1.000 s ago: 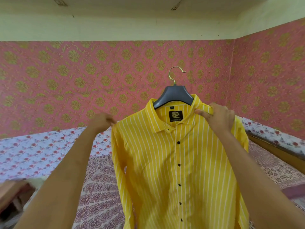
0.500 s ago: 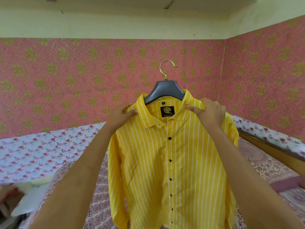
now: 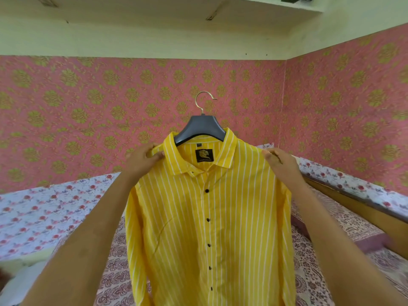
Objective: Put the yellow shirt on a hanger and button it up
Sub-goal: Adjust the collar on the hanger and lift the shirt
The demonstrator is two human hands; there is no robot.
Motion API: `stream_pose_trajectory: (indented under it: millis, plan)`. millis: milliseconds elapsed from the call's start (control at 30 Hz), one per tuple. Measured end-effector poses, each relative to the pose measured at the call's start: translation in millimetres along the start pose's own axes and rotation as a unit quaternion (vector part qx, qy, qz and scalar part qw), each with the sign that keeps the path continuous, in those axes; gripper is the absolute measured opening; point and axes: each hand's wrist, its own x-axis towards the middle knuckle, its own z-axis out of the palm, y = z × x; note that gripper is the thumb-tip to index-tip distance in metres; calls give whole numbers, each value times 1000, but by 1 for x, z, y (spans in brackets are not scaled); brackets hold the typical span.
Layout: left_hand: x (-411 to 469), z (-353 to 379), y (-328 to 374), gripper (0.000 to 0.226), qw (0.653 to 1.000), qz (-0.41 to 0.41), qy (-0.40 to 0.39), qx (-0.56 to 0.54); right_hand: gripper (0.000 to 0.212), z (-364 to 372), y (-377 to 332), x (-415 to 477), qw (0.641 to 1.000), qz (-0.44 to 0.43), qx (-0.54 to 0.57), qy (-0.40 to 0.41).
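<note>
One yellow shirt w/ white vertical stripes (image 3: 212, 228) hangs at frame centre on one dark grey plastic hanger (image 3: 199, 130), whose gold metal hook (image 3: 202, 102) points up at 12 o'clock and catches on nothing visible. Front placket is closed; 6 black buttons (image 3: 207, 191) run down it in a line toward 6 o'clock. One black label w/ gold logo (image 3: 203, 155) sits inside the collar.

2 hands, both up at shoulder level of the shirt. Left hand (image 3: 141, 161), approx 9 o'clock of the collar, is curled closed, thumb and fingers pinching the shoulder fabric beside the collar. Right hand (image 3: 280, 163), at 3 o'clock, also pinches shoulder fabric, fingers bent down over the seam.

Behind and below: bed w/ paisley-print cover (image 3: 309, 250), pink wallpaper w/ gold floral motifs (image 3: 88, 111), one white shelf (image 3: 276, 5) at approx 1 o'clock.
</note>
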Motion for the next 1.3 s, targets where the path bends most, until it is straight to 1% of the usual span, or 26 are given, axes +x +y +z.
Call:
stream_pose_trajectory:
  millis: [33,100,167,233,300,367,400,433,467,500,567,633,700,733,767,800,867,900,967,1033,1067,1100,1133,1200,1267,1300]
  plan:
    - [0,0,1,27,1000,1,-1,-3,39,-1,1,0,1000,0,21,-11]
    - [0,1,1,26,1000,3,-2,-1,27,-2,-1,0,998,5,53,-26]
    - [-2,3,2,24,1000,13,-3,5,16,-3,-1,-1,998,23,55,-37]
    - [-4,6,4,22,1000,22,-5,10,17,0,-1,-2,998,36,36,-28]
    - [-5,10,3,14,999,22,8,22,15,7,-1,-3,998,23,41,31]
    - [-5,11,4,6,999,10,29,10,13,11,-10,-4,991,-46,66,106]
    - [-5,11,3,7,999,5,36,1,14,12,-18,-3,985,-92,62,130]
    - [-5,10,3,10,999,3,41,-6,20,12,-24,-2,981,-126,42,139]
    - [-5,10,2,14,999,1,42,-15,28,11,-27,0,980,-140,25,141]
    - [-5,8,1,17,999,0,45,-24,35,12,-27,2,980,-135,24,143]
    - [-8,5,-6,20,998,-1,47,-29,38,13,-20,2,983,-69,80,154]
    - [-10,3,-12,22,998,-5,59,-24,32,11,-8,0,980,46,125,148]
    - [-12,4,-15,22,997,-15,73,-30,32,9,4,-4,971,174,144,76]
    - [-14,4,-14,18,996,-17,76,-40,33,8,7,-6,963,214,157,46]
    - [-14,6,-12,10,995,-20,81,-52,32,8,11,-8,960,223,167,44]
    - [-14,6,-11,4,995,-20,82,-60,29,10,13,-9,960,213,173,62]
    - [-14,7,-8,10,995,-11,84,-60,32,12,18,-9,959,199,153,135]
    - [-14,7,-7,4,995,-8,80,-56,30,12,20,-7,952,207,135,179]
    - [-13,8,-5,14,996,4,79,-38,20,10,19,-7,935,218,117,253]
    - [-11,10,-3,22,997,7,80,-22,15,8,15,-7,926,252,83,269]
    - [-10,11,-2,24,997,5,79,-24,19,7,13,-7,925,263,61,267]
    - [-9,11,-1,25,997,-1,75,-29,27,6,12,-5,929,254,44,266]
    - [-8,11,-1,26,997,-1,68,-33,35,5,11,-3,939,215,39,265]
    - [-5,12,1,24,998,8,58,-32,49,3,2,4,969,77,30,233]
    - [-4,14,6,19,998,14,57,-25,64,7,-6,13,989,-43,-18,143]
    - [-3,15,9,17,998,16,55,-20,71,8,-11,17,992,-68,-53,91]
